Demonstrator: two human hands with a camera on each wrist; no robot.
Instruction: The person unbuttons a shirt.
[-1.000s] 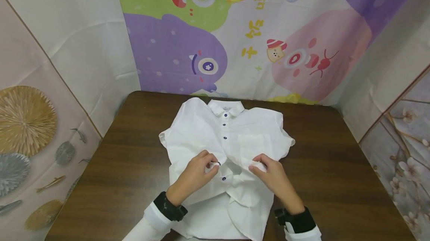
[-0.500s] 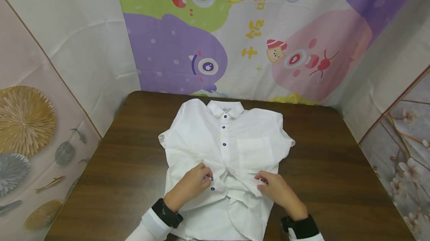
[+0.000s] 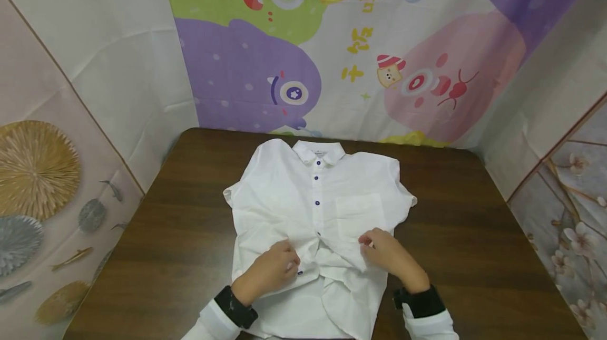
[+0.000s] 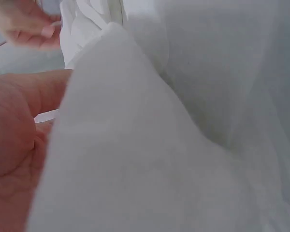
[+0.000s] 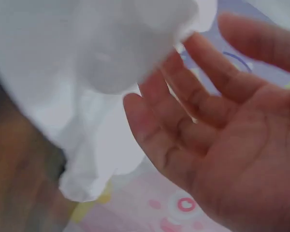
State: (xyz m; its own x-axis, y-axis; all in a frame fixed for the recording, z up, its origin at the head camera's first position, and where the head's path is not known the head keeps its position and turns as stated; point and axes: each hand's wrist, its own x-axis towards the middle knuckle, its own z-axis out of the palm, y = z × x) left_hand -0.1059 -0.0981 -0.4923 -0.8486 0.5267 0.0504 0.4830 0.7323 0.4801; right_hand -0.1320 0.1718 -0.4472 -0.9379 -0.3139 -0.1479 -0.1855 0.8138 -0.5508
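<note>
A white short-sleeved shirt (image 3: 280,192) with dark blue buttons lies front up, its collar toward the far table edge. My left hand (image 3: 272,267) grips the shirt's loose lower front edge, close to a button. In the left wrist view, a raised fold of the cloth (image 4: 135,140) hides the fingertips of that hand (image 4: 19,130). Over the shirt's right side, below the chest pocket, is my right hand (image 3: 390,255). The right wrist view shows this hand's fingers (image 5: 169,140) loosely bent against the cloth, the thumb standing apart.
The shirt lies on a dark brown wooden table (image 3: 189,213) with rounded far corners. Behind the table hangs a cartoon-printed cloth (image 3: 256,71). Patterned panels stand at the left (image 3: 61,161) and right (image 3: 564,213). The shirt's lower front is bunched into folds.
My left hand has drawn the front edge down and left, then slid slightly lower. The right hand has let go of the cloth, after moving slightly down and then back up.
</note>
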